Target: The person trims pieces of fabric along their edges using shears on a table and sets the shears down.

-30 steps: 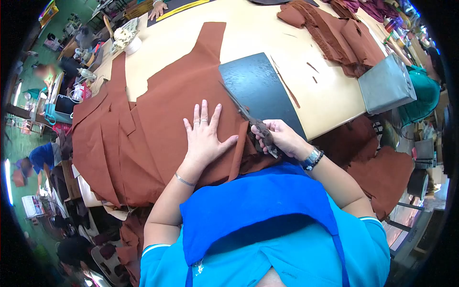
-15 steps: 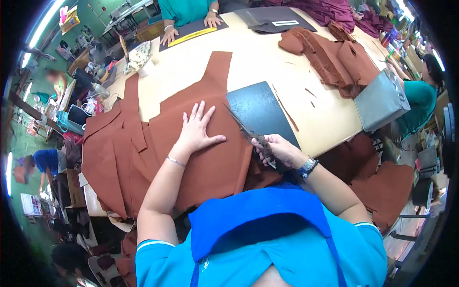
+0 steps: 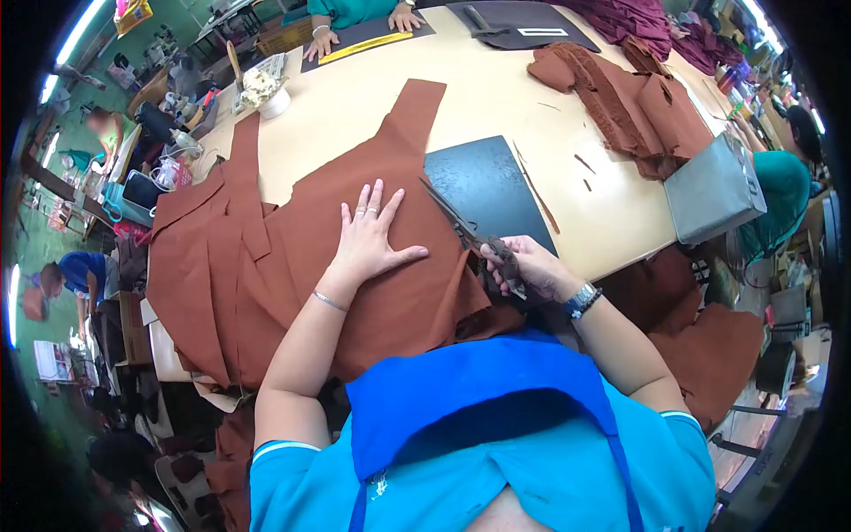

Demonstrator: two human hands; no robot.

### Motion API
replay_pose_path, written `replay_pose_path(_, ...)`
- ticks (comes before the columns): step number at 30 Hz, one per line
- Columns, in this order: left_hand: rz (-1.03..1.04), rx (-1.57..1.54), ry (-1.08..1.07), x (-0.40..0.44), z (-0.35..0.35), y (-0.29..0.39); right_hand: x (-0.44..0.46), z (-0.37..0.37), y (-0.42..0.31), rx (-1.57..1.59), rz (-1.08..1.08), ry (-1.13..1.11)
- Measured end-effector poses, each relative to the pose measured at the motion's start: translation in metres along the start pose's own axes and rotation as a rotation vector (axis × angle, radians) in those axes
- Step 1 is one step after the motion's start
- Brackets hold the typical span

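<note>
My left hand [image 3: 372, 241] lies flat with spread fingers on the brown fabric [image 3: 355, 301], pressing it on the table. In my right hand [image 3: 535, 269] is a pair of scissors [image 3: 455, 214], its handles wrapped in dark, worn material. The long blades point away to the upper left, along the right edge of the fabric. Under the blades and beyond that edge lies a dark smooth board [image 3: 493, 173]. Near the scissors' pivot, the fabric edge is loose and folded. Whether the blades are fully closed is hard to see.
Thin brown scraps [image 3: 537, 191] lie right of the board. A grey metal box [image 3: 714, 191] stands at the table's right edge, near crumpled brown fabric [image 3: 634, 106]. Across the table, another person's hands [image 3: 324, 42] rest beside a yellow strip [image 3: 365, 48]. A white pot [image 3: 276, 102] stands at left.
The view has shifted slightly. My right hand and the scissors have moved a little right and away from me, and the fabric edge near the pivot looks more lifted. My left hand stays flat on the fabric.
</note>
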State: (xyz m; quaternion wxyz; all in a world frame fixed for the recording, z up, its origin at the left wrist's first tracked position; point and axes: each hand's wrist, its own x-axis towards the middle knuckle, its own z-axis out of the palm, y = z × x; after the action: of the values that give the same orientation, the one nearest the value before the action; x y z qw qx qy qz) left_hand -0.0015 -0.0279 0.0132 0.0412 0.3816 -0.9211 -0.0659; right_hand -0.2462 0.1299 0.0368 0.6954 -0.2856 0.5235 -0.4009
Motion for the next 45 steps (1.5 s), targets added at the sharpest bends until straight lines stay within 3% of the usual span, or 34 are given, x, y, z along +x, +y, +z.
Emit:
replay_pose_path(20, -0.054, -0.011, -0.03, -0.025, -0.003, 0.024, -0.002, 0.0, -0.006, -0.088, 0.015, -0.044)
replay_pose_path(25, -0.014, 0.064, 0.056, -0.017, -0.019, 0.021, -0.01, -0.005, 0.004, -0.065, 0.007, -0.078)
replay_pose_path(27, -0.076, 0.066, -0.179, 0.014, -0.045, 0.013, -0.011, -0.007, 0.005, -0.075, 0.025, -0.072)
replay_pose_path(29, 0.249, 0.097, 0.003, 0.038, -0.039, -0.021, -0.011, -0.008, 0.005, -0.065, 0.033, -0.076)
replay_pose_path(32, 0.38, 0.192, 0.017, 0.06, -0.033, -0.047, -0.008, -0.008, 0.006, -0.075, 0.047, -0.064)
replay_pose_path(35, 0.359, 0.048, -0.076, 0.068, -0.005, -0.064, -0.01, 0.0, 0.0, -0.071, 0.048, -0.054)
replay_pose_path(45, 0.198, 0.028, -0.011, 0.037, 0.0, -0.046, -0.004, -0.001, 0.002, -0.053, 0.006, -0.071)
